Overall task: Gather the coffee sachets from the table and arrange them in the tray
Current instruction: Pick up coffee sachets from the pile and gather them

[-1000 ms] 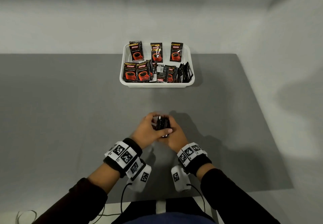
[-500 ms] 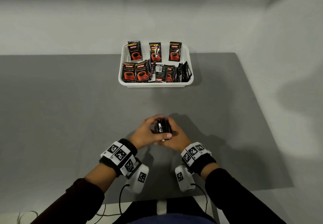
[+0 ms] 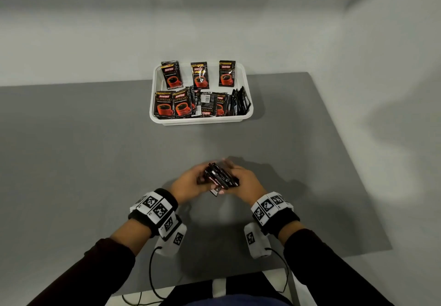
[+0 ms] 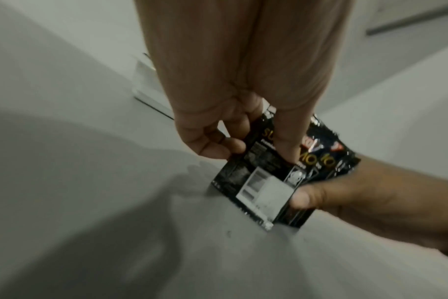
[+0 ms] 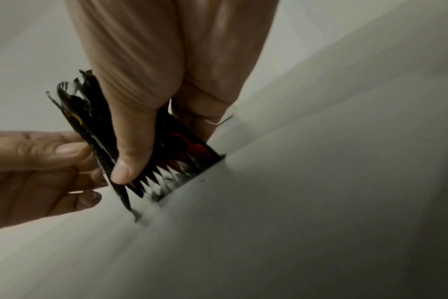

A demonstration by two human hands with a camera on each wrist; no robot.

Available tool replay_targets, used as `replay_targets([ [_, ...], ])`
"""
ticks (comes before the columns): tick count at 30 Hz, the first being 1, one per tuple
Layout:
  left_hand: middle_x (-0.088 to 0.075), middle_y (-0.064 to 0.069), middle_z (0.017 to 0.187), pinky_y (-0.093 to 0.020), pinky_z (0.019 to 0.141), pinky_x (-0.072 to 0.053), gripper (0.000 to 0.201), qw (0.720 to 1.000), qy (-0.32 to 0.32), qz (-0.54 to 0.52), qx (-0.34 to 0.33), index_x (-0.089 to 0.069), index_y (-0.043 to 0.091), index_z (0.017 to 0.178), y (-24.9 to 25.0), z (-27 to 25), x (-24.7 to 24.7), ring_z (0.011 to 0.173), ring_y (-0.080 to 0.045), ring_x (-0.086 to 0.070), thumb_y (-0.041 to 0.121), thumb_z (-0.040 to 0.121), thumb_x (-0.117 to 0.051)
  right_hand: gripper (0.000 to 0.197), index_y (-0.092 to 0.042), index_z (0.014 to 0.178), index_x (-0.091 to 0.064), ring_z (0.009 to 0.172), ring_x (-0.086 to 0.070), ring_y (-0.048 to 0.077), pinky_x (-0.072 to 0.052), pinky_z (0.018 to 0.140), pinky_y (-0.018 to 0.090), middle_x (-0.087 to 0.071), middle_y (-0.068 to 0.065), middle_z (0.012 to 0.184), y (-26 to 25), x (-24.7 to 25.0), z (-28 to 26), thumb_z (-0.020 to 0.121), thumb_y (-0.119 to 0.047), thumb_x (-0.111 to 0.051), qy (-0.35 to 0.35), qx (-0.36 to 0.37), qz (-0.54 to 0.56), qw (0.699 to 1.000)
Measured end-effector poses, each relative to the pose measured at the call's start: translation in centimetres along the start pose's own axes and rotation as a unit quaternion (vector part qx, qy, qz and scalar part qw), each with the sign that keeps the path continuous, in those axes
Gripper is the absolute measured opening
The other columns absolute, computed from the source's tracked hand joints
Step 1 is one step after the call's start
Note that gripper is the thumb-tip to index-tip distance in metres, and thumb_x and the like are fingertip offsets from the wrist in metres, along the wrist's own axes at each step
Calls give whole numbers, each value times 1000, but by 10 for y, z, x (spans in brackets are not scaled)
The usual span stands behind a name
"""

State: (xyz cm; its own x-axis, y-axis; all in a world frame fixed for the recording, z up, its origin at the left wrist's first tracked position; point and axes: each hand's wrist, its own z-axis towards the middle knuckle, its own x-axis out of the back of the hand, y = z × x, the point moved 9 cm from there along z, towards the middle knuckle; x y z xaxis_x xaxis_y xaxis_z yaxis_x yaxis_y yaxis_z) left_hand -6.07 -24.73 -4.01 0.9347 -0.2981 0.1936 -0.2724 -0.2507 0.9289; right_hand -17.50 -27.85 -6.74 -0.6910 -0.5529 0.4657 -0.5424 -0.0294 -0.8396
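a: what's around my hands right now?

b: i see a grey table (image 3: 95, 162) with a white tray (image 3: 200, 120) at its far edge, against the pale wall (image 3: 214, 19). the tray already holds sachets: three lean upright along the back, like the middle one (image 3: 200, 75), and a front row stands packed, some turned sideways at the right end (image 3: 239, 102).

a: anything between me and the tray?

b: only bare table surface lies between. cables (image 3: 152, 274) hang from the wrist bands (image 3: 155, 207) near the table's front edge, close to my dark sleeves (image 3: 334, 270).

a: where's the bundle i'm working on?

b: the stack of sachets (image 3: 219, 177) sits on the near middle of the table, well apart from the tray. in the wrist views its lower edges touch the surface, and the packs fan out a little.

a: and my left hand?

b: my left hand (image 3: 188, 182) pinches the stack from its left side, thumb laid across the printed face (image 4: 281, 168), fingers curled behind.

a: my right?

b: my right hand (image 3: 245, 181) grips the other side, thumb (image 5: 131, 153) pressed down on the fanned edges, fingers wrapped behind the packs. both palms face each other with the stack between them, wrists angled inward above the table.
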Motion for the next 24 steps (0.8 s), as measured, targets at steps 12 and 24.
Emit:
replay_targets([
  [12,-57,-4,123,-19,102,-40,58,999,18,-6,-43,-46,6,131,-3,11,-15,114,-13,-54,-3,78,-69,45,-4,105,-63,98,-59,27,-38,77,22,-63,12,104,3,25,-6,65,-15,-80,44,-39,-146,987],
  [24,-42,-7,131,-27,103,-41,49,991,105,21,-83,-41,7,116,-1,4,-15,117,-16,-50,-8,77,-66,54,-10,118,-51,98,-56,13,-39,79,9,-60,5,114,-5,22,-15,71,-8,-77,60,-47,21,997],
])
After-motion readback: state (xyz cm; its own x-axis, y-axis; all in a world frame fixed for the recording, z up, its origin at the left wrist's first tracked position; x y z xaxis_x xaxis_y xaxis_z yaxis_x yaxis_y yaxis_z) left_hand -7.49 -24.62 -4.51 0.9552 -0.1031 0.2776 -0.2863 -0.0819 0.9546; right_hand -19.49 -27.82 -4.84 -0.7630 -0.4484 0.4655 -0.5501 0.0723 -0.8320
